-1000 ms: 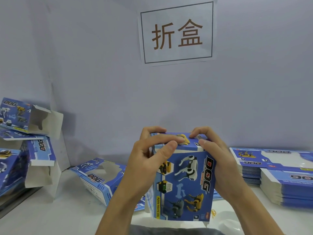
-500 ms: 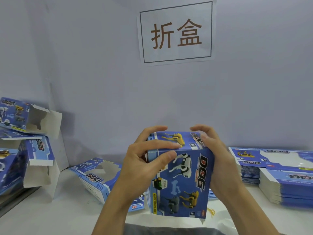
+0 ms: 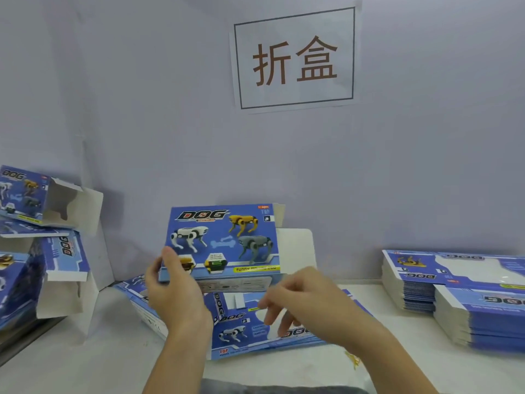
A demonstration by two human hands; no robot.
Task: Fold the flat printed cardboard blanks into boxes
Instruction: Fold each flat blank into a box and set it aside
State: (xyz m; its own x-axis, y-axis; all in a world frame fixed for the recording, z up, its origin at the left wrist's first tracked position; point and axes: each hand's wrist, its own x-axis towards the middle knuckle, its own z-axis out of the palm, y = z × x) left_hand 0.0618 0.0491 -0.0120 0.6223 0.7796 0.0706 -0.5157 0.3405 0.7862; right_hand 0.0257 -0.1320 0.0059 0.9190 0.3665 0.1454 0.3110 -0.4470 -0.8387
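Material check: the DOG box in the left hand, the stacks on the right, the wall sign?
DOG box: thin printed cardboard, slightly glossy blue outside, plain white inside on the open flap. Stacks of flat blanks: apparently the same board; layered white-and-blue edges show. Wall sign: looks like plain matte paper, its edges lifting slightly.

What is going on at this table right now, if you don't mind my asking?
A person is folding printed cardboard blanks into toy-dog boxes. The left hand holds a folded box by its lower left corner, one end flap open. The right hand hangs free above a flat blank. Flat blanks are stacked at right, finished boxes at left.
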